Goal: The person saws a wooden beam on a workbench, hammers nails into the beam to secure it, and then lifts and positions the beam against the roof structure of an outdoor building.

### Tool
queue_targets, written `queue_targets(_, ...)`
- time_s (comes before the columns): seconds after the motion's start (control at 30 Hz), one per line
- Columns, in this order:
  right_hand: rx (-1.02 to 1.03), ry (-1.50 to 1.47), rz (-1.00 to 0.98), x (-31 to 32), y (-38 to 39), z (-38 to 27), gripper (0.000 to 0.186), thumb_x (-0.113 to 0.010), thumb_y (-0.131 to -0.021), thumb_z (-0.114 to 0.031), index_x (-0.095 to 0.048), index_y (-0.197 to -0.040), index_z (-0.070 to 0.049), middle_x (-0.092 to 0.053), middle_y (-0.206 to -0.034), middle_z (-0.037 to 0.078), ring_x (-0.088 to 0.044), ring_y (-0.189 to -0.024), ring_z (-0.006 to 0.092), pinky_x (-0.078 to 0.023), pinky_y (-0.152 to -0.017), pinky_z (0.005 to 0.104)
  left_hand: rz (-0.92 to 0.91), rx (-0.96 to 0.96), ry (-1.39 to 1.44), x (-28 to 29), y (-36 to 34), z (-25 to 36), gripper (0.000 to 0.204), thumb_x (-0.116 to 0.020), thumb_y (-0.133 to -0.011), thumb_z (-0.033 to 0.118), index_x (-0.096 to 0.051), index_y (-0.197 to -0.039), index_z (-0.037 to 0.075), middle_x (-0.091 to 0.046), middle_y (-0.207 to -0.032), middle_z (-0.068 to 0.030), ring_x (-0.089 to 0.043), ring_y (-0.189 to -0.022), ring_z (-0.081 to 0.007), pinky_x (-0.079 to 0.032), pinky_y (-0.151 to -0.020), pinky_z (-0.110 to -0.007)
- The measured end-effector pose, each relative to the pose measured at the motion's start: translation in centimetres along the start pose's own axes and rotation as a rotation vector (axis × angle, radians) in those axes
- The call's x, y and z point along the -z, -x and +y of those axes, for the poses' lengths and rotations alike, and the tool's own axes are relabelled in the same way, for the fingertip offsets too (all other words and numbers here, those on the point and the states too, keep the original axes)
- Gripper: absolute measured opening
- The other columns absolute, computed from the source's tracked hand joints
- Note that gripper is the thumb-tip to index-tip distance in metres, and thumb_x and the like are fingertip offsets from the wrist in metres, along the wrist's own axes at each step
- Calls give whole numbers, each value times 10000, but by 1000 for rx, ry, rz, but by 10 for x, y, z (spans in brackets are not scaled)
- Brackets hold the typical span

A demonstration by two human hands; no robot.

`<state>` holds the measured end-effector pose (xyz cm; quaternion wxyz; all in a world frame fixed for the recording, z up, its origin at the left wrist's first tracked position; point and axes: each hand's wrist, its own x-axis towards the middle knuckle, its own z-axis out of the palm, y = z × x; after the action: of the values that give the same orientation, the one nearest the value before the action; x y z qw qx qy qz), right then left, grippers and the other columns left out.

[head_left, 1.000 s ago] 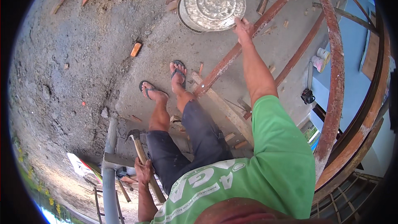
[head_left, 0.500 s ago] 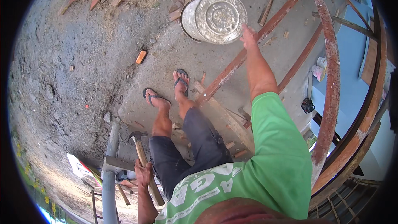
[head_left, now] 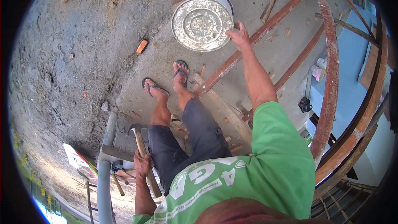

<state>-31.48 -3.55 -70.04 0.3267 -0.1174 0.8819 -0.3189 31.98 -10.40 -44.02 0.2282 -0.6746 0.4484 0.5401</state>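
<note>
Low at my left side, my left hand (head_left: 142, 164) is closed around the wooden handle of a claw hammer (head_left: 140, 142), its metal head pointing away from me. My right arm reaches far forward. At the bucket's right edge my right hand (head_left: 240, 37) has its fingers apart, the thumb touching the edge. The bucket (head_left: 202, 24) is whitish and splattered, and its round, ringed end faces me. It leans, with its side wall showing at the upper right.
Red-brown metal bars (head_left: 265, 31) slant across the right side. A wooden plank (head_left: 228, 114) lies by my right leg. An orange brick piece (head_left: 142, 46) rests on the rough ground ahead. A grey post (head_left: 106, 157) stands at the left. Wood scraps (head_left: 270, 6) lie beyond the bucket.
The bucket has shifted left and tilted, so its ringed end now sits lower left and its wall shows upper right. My right hand has followed it slightly left. My left hand keeps the hammer.
</note>
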Motion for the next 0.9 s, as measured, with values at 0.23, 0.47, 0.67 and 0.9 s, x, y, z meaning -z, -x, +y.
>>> queue_targets(0.23,46,600,-323,13,-10,-70,781,-765,-722,-384,-570,-1336,56,-650,-1222,285,-646,-1141,359,-490,-1000,383,-12,10,56,12,7,-2,199,-650,-822,129,-516,-914,14,-557,-646,-60,-538,-500,-150,-467,-458,-335)
queue_targets(0.47,67,878,-513,-50,7,-133,620,-714,-744,-321,-632,-1205,86,-642,-1196,314,-631,-1141,407,-491,-985,426,-31,110,72,21,19,-9,236,-649,-819,111,-546,-994,-9,-576,-683,-79,-557,-520,-169,-485,-493,-345)
queue_targets(0.67,111,932,-285,-66,-4,-106,472,-687,-725,-177,-639,-1104,99,-656,-1136,319,-639,-1105,433,-514,-938,461,-47,55,-57,30,11,-48,395,-687,-813,230,-552,-1074,-34,-652,-797,-182,-664,-650,-291,-533,-596,-401)
queue_targets(0.9,117,975,-205,-114,51,-169,401,-663,-700,-110,-677,-1063,60,-682,-1079,299,-651,-1082,432,-517,-933,452,17,105,102,36,38,-101,417,-665,-816,229,-553,-1104,-52,-665,-827,-197,-669,-632,-296,-544,-609,-420)
